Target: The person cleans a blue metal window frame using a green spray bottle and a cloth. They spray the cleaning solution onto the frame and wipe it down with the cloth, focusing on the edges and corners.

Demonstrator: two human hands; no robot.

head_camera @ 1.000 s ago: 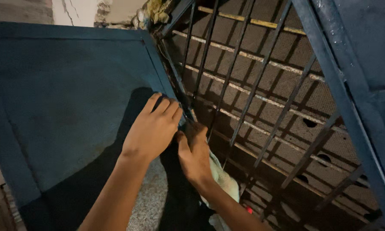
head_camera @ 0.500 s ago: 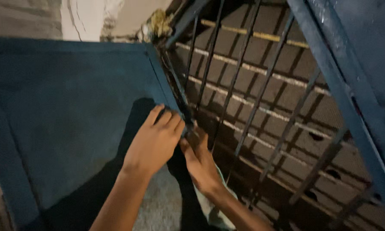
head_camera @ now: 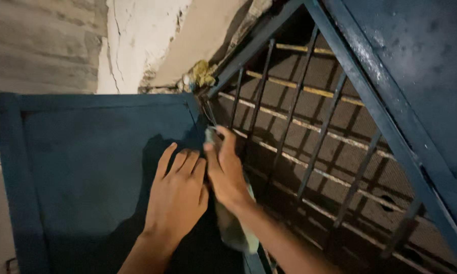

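hands: two
cloths: one, pale, crumpled
left hand [head_camera: 177,192]: flat, fingers spread, on blue gate panel [head_camera: 86,162]
right hand [head_camera: 225,171]: closed on cloth [head_camera: 233,228], at panel's edge beside barred grille [head_camera: 309,132]

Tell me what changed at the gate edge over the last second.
The right hand slid up the gate edge, carrying the pale cloth with it. The left hand stayed flat on the blue gate panel. The barred grille is unchanged.
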